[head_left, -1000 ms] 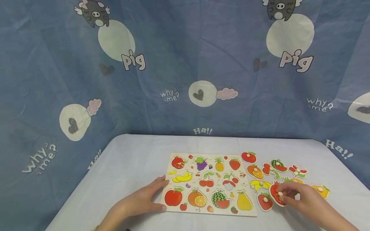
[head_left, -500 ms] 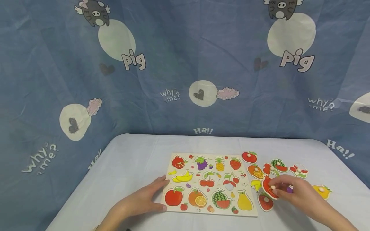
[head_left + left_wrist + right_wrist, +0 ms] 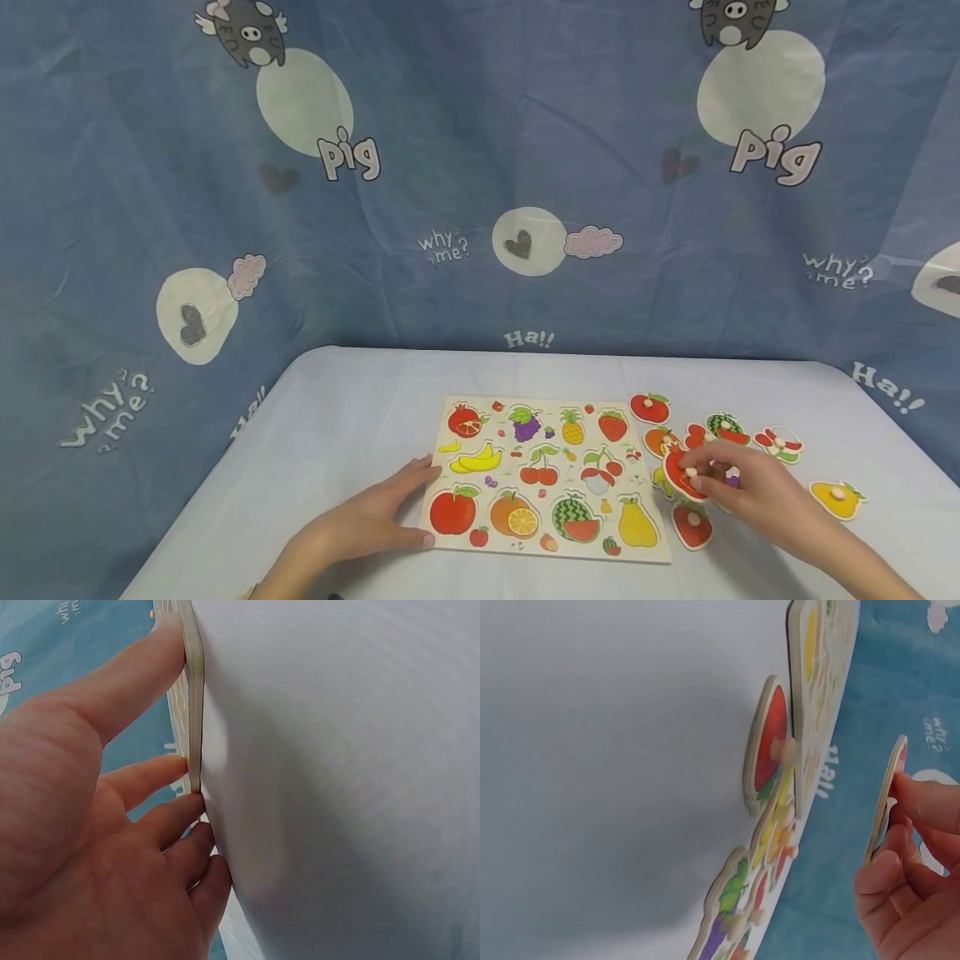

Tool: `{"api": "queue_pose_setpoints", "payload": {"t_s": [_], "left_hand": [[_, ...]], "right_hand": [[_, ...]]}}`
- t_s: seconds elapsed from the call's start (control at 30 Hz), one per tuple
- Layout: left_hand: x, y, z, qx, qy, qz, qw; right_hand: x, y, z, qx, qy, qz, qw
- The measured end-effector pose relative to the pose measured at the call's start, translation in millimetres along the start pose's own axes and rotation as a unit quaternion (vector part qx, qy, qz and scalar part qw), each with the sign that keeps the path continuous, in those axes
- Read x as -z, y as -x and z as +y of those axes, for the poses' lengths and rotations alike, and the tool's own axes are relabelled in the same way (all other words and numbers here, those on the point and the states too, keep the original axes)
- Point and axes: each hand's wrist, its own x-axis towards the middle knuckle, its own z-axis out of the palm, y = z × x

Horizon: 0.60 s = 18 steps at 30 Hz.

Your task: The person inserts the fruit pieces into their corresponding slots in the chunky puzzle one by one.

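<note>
On the white table lies a wooden fruit puzzle board with printed fruit. My left hand touches the board's left edge, its thumb and fingertips resting along the side; the left wrist view shows them against the plywood edge. Off the board's right side, my right hand pinches a pomegranate puzzle piece by its small knob. That piece is raised and tilted above the other pieces; in the right wrist view the pomegranate piece appears edge-on. The right hand partly hides the pieces beneath it.
Loose knobbed pieces lie right of the board: apple, orange, strawberry, watermelon, pear and several more. A grape piece shows in the right wrist view. A blue printed cloth hangs behind the table.
My right hand has moved left with the pomegranate piece, from over the pile toward the board's right edge, and the piece has risen. The left hand stays at the board.
</note>
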Motion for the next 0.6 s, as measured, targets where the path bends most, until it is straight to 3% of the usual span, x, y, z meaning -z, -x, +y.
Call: {"api": "queue_pose_setpoints", "payload": {"t_s": [0.23,0.6], "left_hand": [[0.2,1.0,-0.5,0.001,0.002,0.0,1.0],[-1.0,-3.3,-2.4,0.017,0.001,-0.006,0.9998]], "right_hand": [[-2.2,-8.5,-6.4,0.043,-0.004,0.04,0.9983],[-3.9,-22.9,-23.1,0.04,-0.041,0.015,0.9983]]}}
